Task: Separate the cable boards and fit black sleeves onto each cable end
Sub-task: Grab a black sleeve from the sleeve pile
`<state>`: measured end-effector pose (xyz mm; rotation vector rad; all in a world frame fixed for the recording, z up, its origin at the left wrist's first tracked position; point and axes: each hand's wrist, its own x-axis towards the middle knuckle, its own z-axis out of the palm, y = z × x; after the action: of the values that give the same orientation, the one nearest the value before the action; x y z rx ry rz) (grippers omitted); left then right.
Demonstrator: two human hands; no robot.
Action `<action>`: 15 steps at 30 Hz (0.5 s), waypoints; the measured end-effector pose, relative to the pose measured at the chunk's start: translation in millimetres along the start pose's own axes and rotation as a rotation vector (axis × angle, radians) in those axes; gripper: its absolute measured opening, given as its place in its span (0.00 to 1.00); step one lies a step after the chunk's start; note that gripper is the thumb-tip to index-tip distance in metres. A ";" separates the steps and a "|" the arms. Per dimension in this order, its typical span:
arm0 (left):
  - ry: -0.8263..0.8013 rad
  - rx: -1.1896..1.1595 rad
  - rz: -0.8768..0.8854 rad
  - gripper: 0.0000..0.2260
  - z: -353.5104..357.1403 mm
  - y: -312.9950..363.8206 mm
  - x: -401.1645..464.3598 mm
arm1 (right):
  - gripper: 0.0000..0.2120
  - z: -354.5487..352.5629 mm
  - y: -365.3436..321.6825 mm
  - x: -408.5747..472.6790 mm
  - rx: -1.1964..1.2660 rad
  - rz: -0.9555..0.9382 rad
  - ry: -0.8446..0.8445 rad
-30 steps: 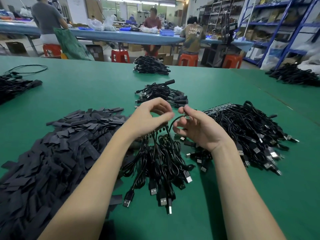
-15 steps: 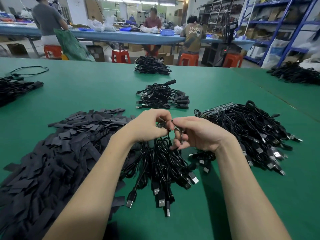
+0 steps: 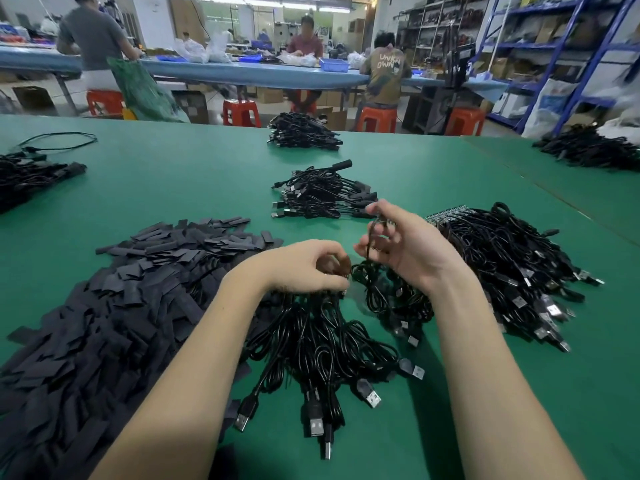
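Everything here sits on a green table (image 3: pixel 207 174), so I'll place stuff relative to the bundle of black USB cables (image 3: pixel 322 344) lying right in front of the person. The left hand (image 3: pixel 304 265) is down on the far end of that bundle with its fingers curled in, gripping the top of the cables where the little boards seem to be, though the exact bit it's pinching is too blurry to make out. The right hand (image 3: pixel 408 247) is just to the right of it and lifted a little higher, thumb and fingers pinched round a single thin black cable (image 3: pixel 370 244) that hangs down toward a smaller clump of cables (image 3: pixel 398 306) beside the bundle. The two hands are close but not touching. Left of the bundle there's a big heap of flat black sleeves (image 3: pixel 114 306), its edge running right up against the cables. Right of the bundle is a much bigger cable pile (image 3: pixel 519 268), with a strip of boards (image 3: pixel 446 214) poking out at its far edge. Beyond the bundle, further up the table, sits a small stack of cables (image 3: pixel 322 195) and another one (image 3: pixel 301 133) near the far edge. Past the table, people sit on orange stools (image 3: pixel 240 112) at a blue bench (image 3: pixel 259 74).
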<state>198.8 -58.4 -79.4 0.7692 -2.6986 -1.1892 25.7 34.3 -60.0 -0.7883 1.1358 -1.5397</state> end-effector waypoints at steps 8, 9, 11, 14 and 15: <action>0.416 -0.756 0.081 0.05 8.4 7.4 12.3 | 0.08 20.5 3.3 4.8 -0.367 -0.191 0.095; 0.458 -0.775 0.085 0.04 11.7 7.0 14.0 | 0.09 21.8 4.4 5.8 -0.401 -0.211 0.126; 0.536 -0.776 0.082 0.03 20.8 6.4 17.0 | 0.08 23.0 8.1 7.4 -0.482 -0.232 0.160; 0.595 -0.837 0.068 0.03 32.4 7.5 20.4 | 0.08 22.5 10.9 8.6 -0.523 -0.232 0.173; 0.585 -0.883 0.058 0.03 34.7 8.2 20.5 | 0.08 21.9 11.4 8.7 -0.503 -0.201 0.165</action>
<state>168.0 -40.5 -99.9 0.7123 -1.4964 -1.6086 47.1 19.7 -63.9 -1.1536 1.6421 -1.5190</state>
